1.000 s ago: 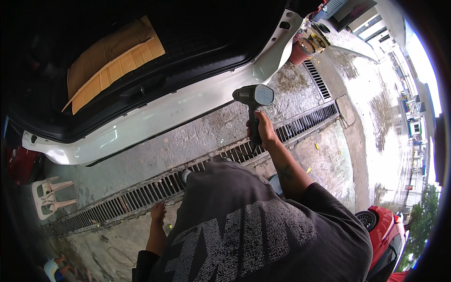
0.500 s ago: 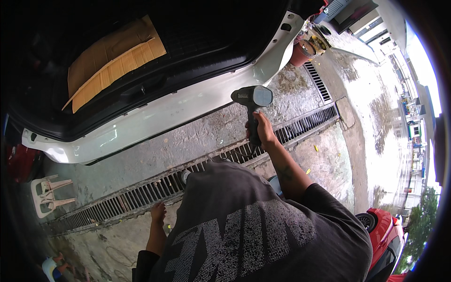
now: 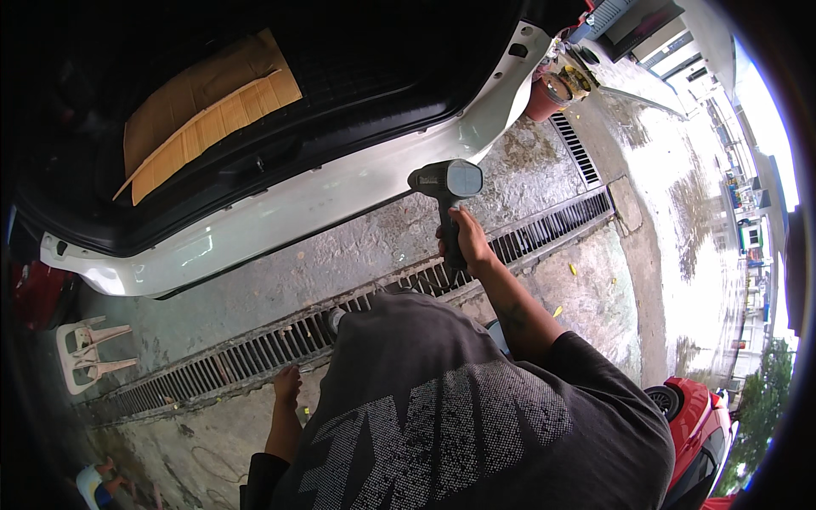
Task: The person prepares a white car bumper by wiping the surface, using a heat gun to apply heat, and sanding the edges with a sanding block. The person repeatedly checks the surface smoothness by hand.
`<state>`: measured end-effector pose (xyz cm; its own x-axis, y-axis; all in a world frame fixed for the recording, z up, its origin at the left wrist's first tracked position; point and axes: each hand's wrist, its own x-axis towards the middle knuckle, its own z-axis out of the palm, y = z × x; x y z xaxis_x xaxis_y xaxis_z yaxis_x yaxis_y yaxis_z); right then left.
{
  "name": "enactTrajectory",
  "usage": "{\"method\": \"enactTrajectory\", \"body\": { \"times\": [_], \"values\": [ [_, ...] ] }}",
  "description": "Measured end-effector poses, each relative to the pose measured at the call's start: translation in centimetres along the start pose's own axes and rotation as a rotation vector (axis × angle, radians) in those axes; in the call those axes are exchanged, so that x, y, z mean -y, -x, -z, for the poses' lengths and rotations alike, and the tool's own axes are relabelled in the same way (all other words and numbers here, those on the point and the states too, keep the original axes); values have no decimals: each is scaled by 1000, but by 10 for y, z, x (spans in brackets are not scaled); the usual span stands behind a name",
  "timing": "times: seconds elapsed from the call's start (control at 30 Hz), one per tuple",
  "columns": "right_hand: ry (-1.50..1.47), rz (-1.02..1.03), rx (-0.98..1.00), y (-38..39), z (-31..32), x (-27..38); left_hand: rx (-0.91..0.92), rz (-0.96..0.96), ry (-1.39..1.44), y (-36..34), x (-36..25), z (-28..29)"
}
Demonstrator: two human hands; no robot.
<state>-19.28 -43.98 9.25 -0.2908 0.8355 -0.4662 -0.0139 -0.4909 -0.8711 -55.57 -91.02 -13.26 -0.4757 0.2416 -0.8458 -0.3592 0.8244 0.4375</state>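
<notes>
My right hand (image 3: 465, 235) grips the handle of a dark heat gun (image 3: 445, 178) with a grey back, held above the floor beside the white rear bumper (image 3: 340, 178) of a car with its hatch open; the nozzle points left toward the bumper. My left hand (image 3: 287, 387) hangs low at my side near the drain grate (image 3: 217, 365), fingers loosely bent, with nothing clearly visible in it. A flattened piece of cardboard (image 3: 212, 102) lies in the black boot above the bumper.
A white plastic chair (image 3: 81, 357) is at the left. A reddish bucket (image 3: 544, 100) and clutter stand beyond the bumper's right end. A red car (image 3: 697, 416) is at lower right. A person (image 3: 95, 484) shows at lower left. The wet concrete floor (image 3: 595, 272) extends right.
The heat gun in my right hand has shifted a little leftward, and down slightly, relative to a second ago. My left hand looks unchanged.
</notes>
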Motion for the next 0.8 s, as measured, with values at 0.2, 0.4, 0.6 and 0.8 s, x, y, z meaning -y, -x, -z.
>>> {"method": "enactTrajectory", "body": {
  "times": [0.2, 0.4, 0.6, 0.8],
  "values": [
    [31, -3, 15, 3, -8, 0, -33, 29, -2, 4, -3, 1],
    [28, -16, 24, 2, -12, -4, -35, 22, -6, 5, -6, 5],
    [9, -13, 44, 3, -21, -7, -19, 15, -13, 4, -1, 9],
    [3, -26, 16, 1, -19, -10, -36, 25, -13, 2, 1, 9]
  ]
}}
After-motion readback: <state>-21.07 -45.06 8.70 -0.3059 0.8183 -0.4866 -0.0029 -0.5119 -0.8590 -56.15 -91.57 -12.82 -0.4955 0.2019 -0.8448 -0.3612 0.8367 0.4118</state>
